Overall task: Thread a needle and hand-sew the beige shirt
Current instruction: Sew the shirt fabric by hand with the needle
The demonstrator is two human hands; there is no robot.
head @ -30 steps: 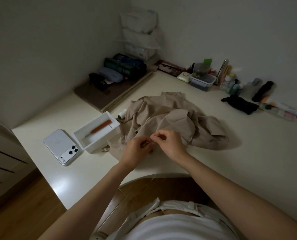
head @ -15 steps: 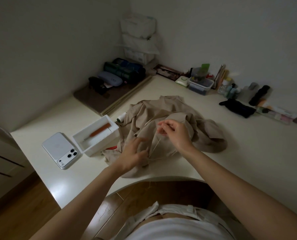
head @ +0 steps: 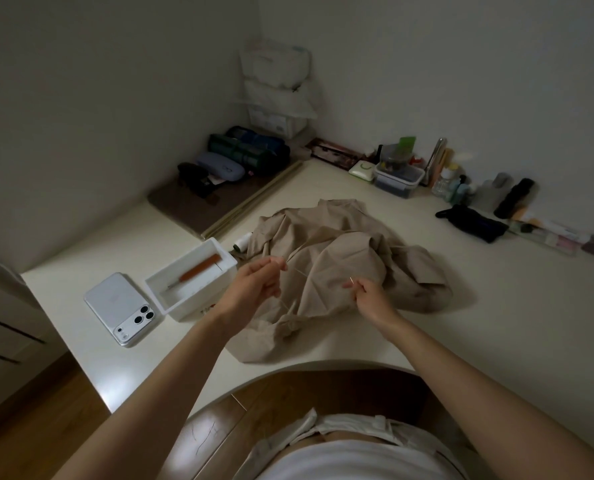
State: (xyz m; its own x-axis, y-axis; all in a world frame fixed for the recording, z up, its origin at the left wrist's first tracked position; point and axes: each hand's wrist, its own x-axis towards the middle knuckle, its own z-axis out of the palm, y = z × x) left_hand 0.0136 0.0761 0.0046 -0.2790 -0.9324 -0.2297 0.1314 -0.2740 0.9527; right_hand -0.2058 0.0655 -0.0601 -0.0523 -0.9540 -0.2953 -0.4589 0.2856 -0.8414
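Left hand (head: 254, 289) pinches the thread (head: 299, 271), right hand (head: 370, 296) pinches the needle (head: 352, 280), both above the beige shirt (head: 340, 247).

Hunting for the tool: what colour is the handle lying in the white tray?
The handle is orange-brown; the head view shows it best.

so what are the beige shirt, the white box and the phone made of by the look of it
Beige shirt: thin cloth, matte, probably woven; it crumples into soft folds. White box: likely plastic, smooth with a slight sheen and thick even walls. Phone: back looks like glass or glossy plastic, catching light; cannot tell which.
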